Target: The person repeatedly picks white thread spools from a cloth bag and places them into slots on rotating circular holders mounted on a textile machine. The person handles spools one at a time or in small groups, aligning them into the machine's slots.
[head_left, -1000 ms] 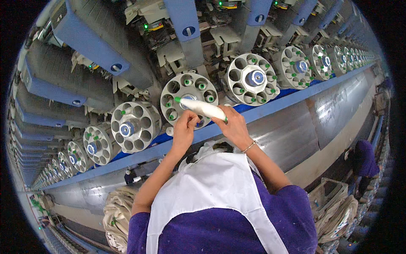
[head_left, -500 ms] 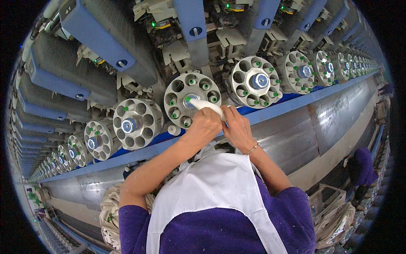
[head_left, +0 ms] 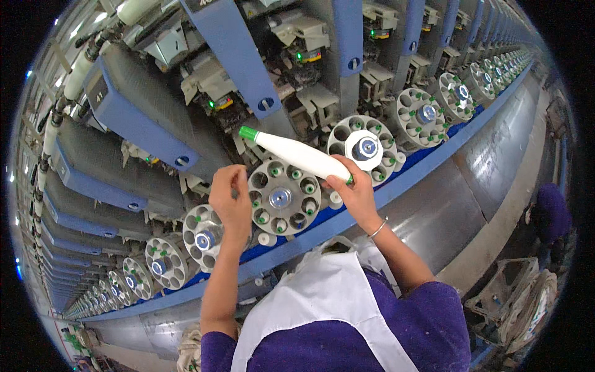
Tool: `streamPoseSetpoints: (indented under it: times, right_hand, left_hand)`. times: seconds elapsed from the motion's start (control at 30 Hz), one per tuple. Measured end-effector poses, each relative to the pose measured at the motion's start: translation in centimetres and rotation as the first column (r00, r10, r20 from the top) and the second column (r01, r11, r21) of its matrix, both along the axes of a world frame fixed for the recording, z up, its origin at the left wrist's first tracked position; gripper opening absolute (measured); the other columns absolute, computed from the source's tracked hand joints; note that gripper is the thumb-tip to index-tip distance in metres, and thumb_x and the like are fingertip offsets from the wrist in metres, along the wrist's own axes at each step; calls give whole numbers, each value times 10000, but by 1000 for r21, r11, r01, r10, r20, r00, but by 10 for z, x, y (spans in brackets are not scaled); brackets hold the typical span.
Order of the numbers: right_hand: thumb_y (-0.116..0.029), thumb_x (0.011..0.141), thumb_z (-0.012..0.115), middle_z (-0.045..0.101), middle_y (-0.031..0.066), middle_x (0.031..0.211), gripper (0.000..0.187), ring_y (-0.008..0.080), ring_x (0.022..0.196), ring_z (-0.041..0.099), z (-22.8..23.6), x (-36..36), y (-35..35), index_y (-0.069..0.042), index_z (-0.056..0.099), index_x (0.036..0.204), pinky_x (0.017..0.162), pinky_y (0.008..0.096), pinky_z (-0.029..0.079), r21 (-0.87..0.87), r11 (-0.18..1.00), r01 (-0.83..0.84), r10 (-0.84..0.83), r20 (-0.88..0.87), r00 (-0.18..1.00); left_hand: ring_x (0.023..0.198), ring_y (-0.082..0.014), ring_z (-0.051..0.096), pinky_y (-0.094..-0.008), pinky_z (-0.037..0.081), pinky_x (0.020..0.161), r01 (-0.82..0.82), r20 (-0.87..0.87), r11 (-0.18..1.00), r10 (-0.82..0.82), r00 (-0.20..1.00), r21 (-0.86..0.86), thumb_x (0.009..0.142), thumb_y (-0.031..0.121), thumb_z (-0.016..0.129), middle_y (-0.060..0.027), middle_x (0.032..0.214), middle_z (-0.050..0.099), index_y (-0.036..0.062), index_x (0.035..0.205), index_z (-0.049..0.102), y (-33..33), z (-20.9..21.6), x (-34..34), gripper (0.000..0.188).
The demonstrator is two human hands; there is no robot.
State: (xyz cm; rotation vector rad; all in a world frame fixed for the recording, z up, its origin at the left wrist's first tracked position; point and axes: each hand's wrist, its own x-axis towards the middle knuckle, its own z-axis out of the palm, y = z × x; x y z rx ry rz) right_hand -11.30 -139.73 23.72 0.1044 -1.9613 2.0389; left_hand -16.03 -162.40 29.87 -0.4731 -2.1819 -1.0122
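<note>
My right hand (head_left: 358, 195) grips the lower end of a bobbin of white yarn (head_left: 299, 154). The bobbin slants up to the left, and its bare green tip points away from me. Apart from it, my left hand (head_left: 230, 201) is raised with its fingers curled together; any thread in them is too fine to make out. Below the bobbin and between my hands is a round bobbin magazine (head_left: 263, 199). Green-tipped bobbins stand in several of its holes around a blue hub.
More round magazines (head_left: 199, 255) run in a row to both sides along a blue rail (head_left: 396, 185). Behind them rise blue and grey machine units (head_left: 232, 56) with green lights. At the right are a bag-lined cart (head_left: 527, 304) and another person in purple (head_left: 550, 214).
My hands have come apart. The left has moved left, off the bobbin, while the right has moved right with it, lifting it clear of the magazine. The view has shifted too.
</note>
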Motion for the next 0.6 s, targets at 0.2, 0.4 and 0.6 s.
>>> streamPoseSetpoints:
  times: [0.2, 0.4, 0.6]
  right_hand:
    - [-241, 836, 691, 655, 162, 999, 408, 254, 863, 652, 26, -2, -8, 30, 587, 1124, 746, 329, 505, 199, 973, 119, -76, -212, 974]
    - [-214, 834, 678, 641, 187, 962, 366, 304, 814, 642, 25, 6, -16, 30, 589, 1091, 709, 354, 502, 266, 951, 160, -112, -185, 976]
    - [-184, 824, 688, 648, 183, 936, 346, 321, 790, 640, -2, 10, -21, 12, 600, 1095, 675, 365, 499, 393, 907, 150, -152, -26, 988]
  left_hand:
    - [1023, -294, 479, -399, 388, 880, 67, -340, 919, -210, 916, -388, 712, 109, 740, -79, 1077, 599, 86, 1037, 689, 39, 17, 3, 330]
    - [1036, -260, 474, -511, 317, 1004, 3, -452, 766, -381, 806, -642, 661, 115, 652, -65, 1016, 590, 110, 846, 652, 53, 5, -3, 186]
    - [1127, -281, 408, -513, 250, 1029, 163, -107, 741, -302, 947, -651, 726, 106, 650, -79, 1145, 508, 80, 859, 580, 53, -27, 1, 152]
